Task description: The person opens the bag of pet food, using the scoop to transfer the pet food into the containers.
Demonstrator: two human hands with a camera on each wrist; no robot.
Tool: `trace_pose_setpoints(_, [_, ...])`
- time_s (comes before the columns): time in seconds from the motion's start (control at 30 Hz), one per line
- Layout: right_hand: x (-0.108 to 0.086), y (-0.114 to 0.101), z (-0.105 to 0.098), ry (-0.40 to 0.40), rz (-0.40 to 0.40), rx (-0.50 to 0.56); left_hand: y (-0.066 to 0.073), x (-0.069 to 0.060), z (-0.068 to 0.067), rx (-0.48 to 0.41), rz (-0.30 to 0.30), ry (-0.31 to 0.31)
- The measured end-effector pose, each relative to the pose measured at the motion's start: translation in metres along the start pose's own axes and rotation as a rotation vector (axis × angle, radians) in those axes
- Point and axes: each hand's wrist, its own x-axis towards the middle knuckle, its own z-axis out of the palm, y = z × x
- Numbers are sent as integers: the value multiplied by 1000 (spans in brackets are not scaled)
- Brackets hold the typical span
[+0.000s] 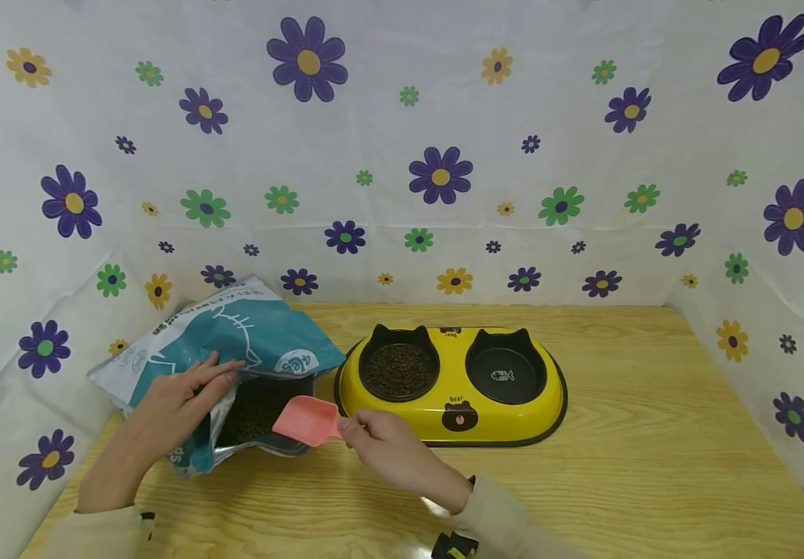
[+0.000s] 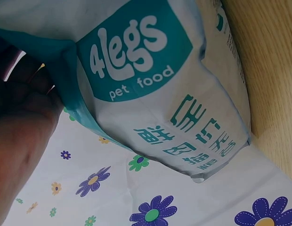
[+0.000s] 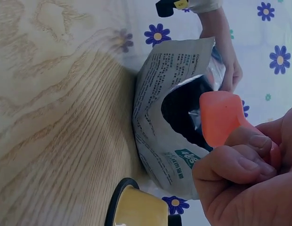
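A teal and white pet food bag lies on its side at the left, its mouth toward me and brown kibble inside. My left hand holds the bag's upper edge beside the mouth; in the left wrist view the bag partly hides its fingers. My right hand grips a pink scoop by its handle, thumb along it. The scoop's blade is at the right side of the bag's mouth, and I see no kibble on it. In the right wrist view the fingers curl round the handle.
Right of the bag stands a yellow double pet bowl. Kibble covers the bottom of its left black bowl; the right black bowl shows a fish-bone print. A flowered cloth encloses the wooden table at the back and sides.
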Motion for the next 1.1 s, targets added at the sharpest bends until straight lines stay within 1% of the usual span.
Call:
trace_pose_setpoints(0.13, [8, -1, 6, 9, -38, -80, 0, 0, 0, -1, 6, 6])
trace_pose_setpoints(0.2, [13, 1, 10, 17, -73, -124, 0, 0, -1, -4, 12, 9])
trace_pose_setpoints(0.27, [17, 1, 15, 26, -116, -187, 0, 0, -1, -7, 16, 12])
trace_pose_setpoints(0.3, [18, 1, 17, 34, -143, -237, 1, 0, -1, -8, 18, 13])
trace_pose_setpoints(0.4, [21, 0, 22, 77, -229, -443, 1, 1, 0, -12, 24, 12])
trace_pose_setpoints(0.47, [23, -1, 25, 117, -273, -606, 1, 1, 1, -13, 25, 10])
trace_pose_setpoints(0.57, [23, -4, 31, 188, -319, -854, 0, 1, 0, -15, 27, 12])
trace_pose_setpoints(0.67, [23, -11, 38, 291, -371, -1092, 0, 1, -1, -13, 26, 10])
trace_pose_setpoints(0.73, [23, -15, 43, 332, -378, -1194, -1, 2, -2, -11, 25, 6])
trace_pose_setpoints(0.77, [24, -17, 45, 345, -378, -1224, -1, 2, -2, -9, 24, 4])
trace_pose_setpoints(0.83, [25, -19, 50, 336, -356, -1232, -1, 2, -2, -6, 22, 2])
trace_pose_setpoints(0.9, [28, -19, 55, 321, -335, -1203, -1, 1, -2, -5, 20, 4])
trace_pose_setpoints(1.03, [36, -15, 63, 325, -325, -1154, -1, 0, -1, -12, 17, 6])
trace_pose_setpoints(1.1, [40, -12, 65, 315, -311, -1122, -1, -1, -1, -15, 15, 8])
